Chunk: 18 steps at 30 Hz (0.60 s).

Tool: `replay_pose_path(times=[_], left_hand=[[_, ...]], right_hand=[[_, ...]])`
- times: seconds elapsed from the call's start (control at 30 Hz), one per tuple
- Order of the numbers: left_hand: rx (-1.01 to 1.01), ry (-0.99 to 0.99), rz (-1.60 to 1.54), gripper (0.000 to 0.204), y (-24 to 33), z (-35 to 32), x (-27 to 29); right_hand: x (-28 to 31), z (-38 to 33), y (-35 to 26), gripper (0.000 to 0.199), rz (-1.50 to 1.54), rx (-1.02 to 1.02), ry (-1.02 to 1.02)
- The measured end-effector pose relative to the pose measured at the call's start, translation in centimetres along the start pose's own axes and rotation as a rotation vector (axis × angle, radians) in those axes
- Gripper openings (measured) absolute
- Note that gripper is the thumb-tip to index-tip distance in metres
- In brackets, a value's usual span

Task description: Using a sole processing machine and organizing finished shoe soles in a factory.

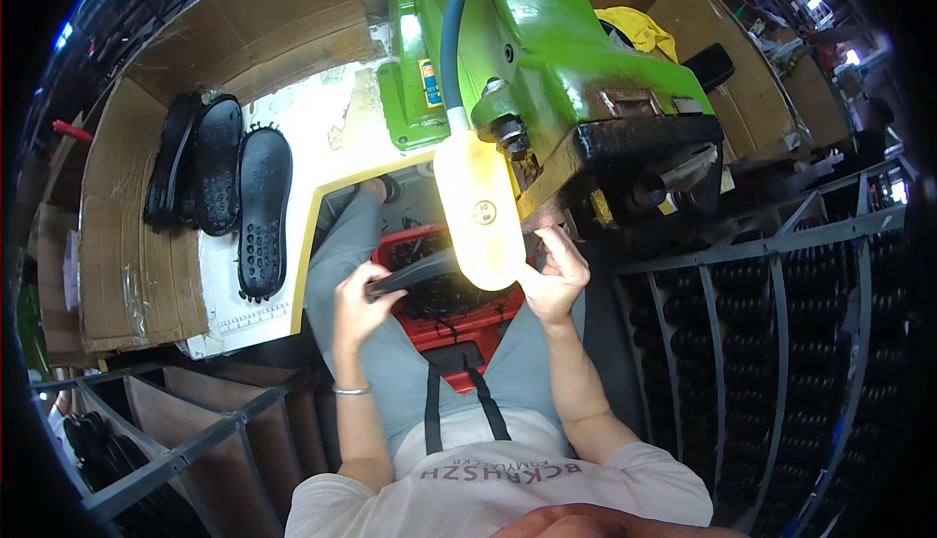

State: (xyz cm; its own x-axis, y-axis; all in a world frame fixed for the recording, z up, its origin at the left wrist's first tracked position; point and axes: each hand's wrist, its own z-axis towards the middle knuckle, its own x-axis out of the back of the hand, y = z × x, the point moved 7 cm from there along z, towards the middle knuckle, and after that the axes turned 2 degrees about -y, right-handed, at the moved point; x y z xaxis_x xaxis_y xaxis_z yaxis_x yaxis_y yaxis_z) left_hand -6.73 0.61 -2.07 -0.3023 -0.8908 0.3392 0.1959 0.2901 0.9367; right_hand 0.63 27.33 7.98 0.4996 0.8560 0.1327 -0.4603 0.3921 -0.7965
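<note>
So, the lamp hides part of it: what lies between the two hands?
In the head view, a black sole spans from the left hand toward the right hand, its middle behind the lamp, above a red basket.

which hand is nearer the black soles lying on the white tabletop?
Left. The left hand grips a black sole over the lap, just right of the soles on the tabletop. The right hand is farther right, past the lamp.

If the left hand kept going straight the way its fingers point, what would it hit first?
Probably the glowing lamp head: the left hand points right along the black sole it grips, which runs behind the lamp. Depth is unclear, so it might pass underneath.
</note>
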Motion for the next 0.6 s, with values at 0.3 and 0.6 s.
replay_pose_path(times=[0.3, 0.6], left_hand=[[-0.25, 0.255, -0.194, 0.041, 7.7, 3.1, -8.5], [-0.062, 0.177, -0.934, 0.045, 4.9, 3.0, -14.5]], right_hand=[[0.0, -0.8, 2.4, 0.054, 0.184, -0.115, 0.085], [2.3, -10.4, 18.7, 0.039, 0.689, -0.63, 0.147]])
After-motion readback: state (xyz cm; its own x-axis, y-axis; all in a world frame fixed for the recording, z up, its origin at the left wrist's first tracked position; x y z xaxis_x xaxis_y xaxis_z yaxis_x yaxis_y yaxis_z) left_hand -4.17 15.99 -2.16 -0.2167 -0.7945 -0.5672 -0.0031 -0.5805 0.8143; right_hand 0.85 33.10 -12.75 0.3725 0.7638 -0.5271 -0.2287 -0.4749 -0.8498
